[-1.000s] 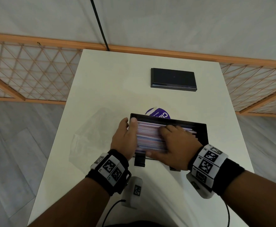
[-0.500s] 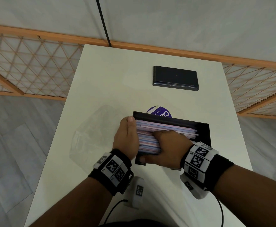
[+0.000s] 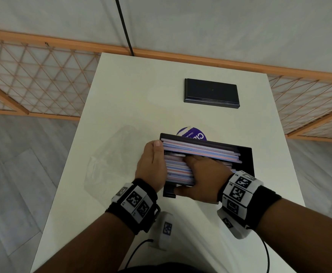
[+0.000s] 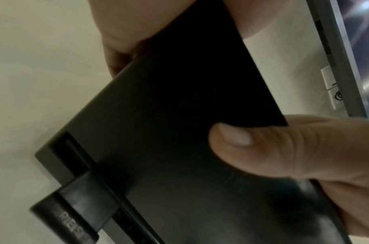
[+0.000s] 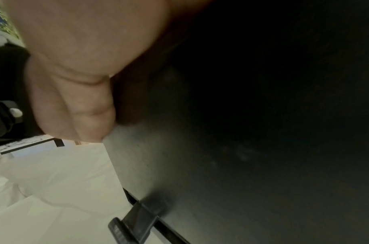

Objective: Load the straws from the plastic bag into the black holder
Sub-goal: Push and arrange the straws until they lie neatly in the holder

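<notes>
Black holder (image 3: 244, 156) at frame centre, straws (image 3: 200, 151) inside. Left hand (image 3: 151, 164) flat against straw ends; right hand (image 3: 202, 178) grasping near bundle. Advice: square ends, press bundle down evenly, keep holder steady.

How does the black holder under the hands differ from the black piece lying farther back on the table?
The black holder is open-topped and packed with straws; the black lid-like piece shows only a closed flat top. The left hand and right hand are on the holder; the far piece lies untouched. The holder sits near, the piece toward the far edge. Both are black and rectangular.
</notes>
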A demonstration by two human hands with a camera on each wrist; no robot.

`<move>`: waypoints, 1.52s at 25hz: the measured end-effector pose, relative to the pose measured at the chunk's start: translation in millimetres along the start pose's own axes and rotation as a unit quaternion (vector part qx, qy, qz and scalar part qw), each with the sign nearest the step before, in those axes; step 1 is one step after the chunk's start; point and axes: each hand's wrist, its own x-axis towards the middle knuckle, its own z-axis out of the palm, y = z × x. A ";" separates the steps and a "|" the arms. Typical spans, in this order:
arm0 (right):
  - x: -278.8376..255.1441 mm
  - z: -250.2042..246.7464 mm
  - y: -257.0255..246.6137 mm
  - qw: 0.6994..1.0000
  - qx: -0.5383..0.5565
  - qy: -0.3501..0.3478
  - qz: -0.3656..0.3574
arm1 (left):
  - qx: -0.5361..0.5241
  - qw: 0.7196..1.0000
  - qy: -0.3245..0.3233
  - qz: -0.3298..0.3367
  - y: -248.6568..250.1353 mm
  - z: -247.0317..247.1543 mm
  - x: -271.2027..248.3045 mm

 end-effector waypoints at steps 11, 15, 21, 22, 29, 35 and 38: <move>-23.3 -19.9 20.9 0.997 -0.015 0.077 0.016 | 0.106 0.971 0.077 0.198 39.5 -18.4 -14.4; -22.0 -1.6 24.2 0.999 -0.022 0.015 0.021 | 0.396 0.843 -0.216 0.292 57.4 0.0 -19.8; -13.4 -0.4 32.6 0.998 -0.024 0.017 0.055 | 0.601 0.722 -0.298 0.168 48.2 35.6 0.5; -11.5 -0.2 31.8 0.998 -0.021 0.013 0.054 | 0.611 0.716 -0.294 0.168 47.0 36.9 2.0; -23.5 1.8 34.2 0.998 -0.029 -0.011 0.050 | 0.632 0.701 -0.287 0.163 44.9 35.7 -14.8; -34.3 7.9 31.2 0.998 -0.046 -0.014 0.035 | 0.638 0.697 -0.288 0.154 36.3 33.6 -27.1; -33.4 7.1 29.7 0.998 -0.054 -0.015 0.029 | 0.633 0.697 -0.292 0.167 33.7 34.8 -26.2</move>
